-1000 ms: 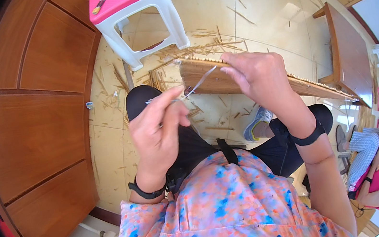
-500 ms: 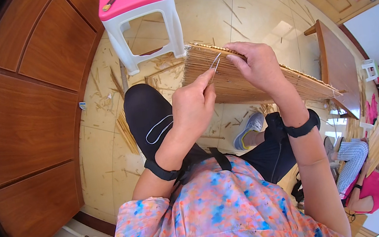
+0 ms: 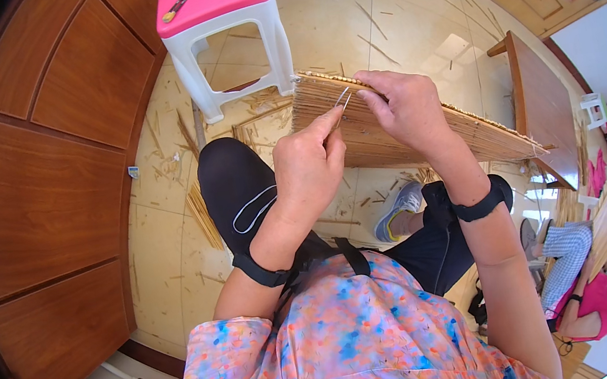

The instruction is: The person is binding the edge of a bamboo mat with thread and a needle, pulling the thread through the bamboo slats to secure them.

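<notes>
A mat of thin, tan reed-like stalks (image 3: pixel 381 132) stands on edge before me, its upper rim running from the pink stool toward the right. My right hand (image 3: pixel 409 103) grips this upper rim, thumb on the near face and fingers over the far side. Closed around a pair of metal tweezers (image 3: pixel 343 98), my left hand (image 3: pixel 309 159) is just left of it. The tweezers' two thin tips are slightly apart and point at the mat just below its rim; whether they touch it I cannot tell.
Ahead stands a pink-topped white stool (image 3: pixel 224 22) with a small knife-like tool (image 3: pixel 177 7) on it. Stalk scraps (image 3: pixel 202 215) litter the tiled floor. Wooden cabinets (image 3: pixel 49 202) line the left. A wooden bench (image 3: pixel 543 109) and another person in pink (image 3: pixel 597 303) are at the right.
Both hands and the near end of the mat have shifted very slightly left. The grips on the tweezers and the mat stay the same.
</notes>
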Action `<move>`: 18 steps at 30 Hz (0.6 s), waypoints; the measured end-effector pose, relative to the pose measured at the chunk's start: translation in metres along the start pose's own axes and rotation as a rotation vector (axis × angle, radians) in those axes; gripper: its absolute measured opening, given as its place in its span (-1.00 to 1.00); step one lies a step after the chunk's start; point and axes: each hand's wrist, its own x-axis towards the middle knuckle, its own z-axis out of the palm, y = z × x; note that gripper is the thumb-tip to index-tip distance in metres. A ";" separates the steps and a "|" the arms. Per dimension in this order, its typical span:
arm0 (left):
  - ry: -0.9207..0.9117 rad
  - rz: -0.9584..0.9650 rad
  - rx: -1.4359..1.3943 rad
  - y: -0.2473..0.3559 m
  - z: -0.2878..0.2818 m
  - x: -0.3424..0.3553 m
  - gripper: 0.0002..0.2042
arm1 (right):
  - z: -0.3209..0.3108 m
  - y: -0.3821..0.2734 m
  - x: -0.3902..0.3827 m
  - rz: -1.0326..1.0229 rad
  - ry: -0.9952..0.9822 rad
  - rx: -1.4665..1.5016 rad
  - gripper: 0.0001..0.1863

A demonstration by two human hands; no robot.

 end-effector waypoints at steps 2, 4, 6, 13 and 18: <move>0.004 -0.013 -0.030 0.002 0.000 0.000 -0.72 | 0.002 0.003 -0.001 -0.006 0.008 0.000 -0.77; -0.006 -0.026 -0.035 0.003 -0.001 0.000 -0.72 | 0.006 0.007 -0.003 -0.055 0.060 0.003 -0.76; -0.013 -0.039 -0.038 0.003 -0.001 0.000 -0.72 | 0.006 0.007 -0.003 -0.050 0.058 0.001 -0.76; -0.016 -0.017 -0.013 0.002 -0.001 0.000 -0.73 | 0.005 0.006 -0.003 -0.055 0.053 -0.022 -0.75; -0.020 -0.025 -0.033 0.003 -0.001 -0.001 -0.73 | 0.006 0.006 -0.004 -0.058 0.062 -0.013 -0.75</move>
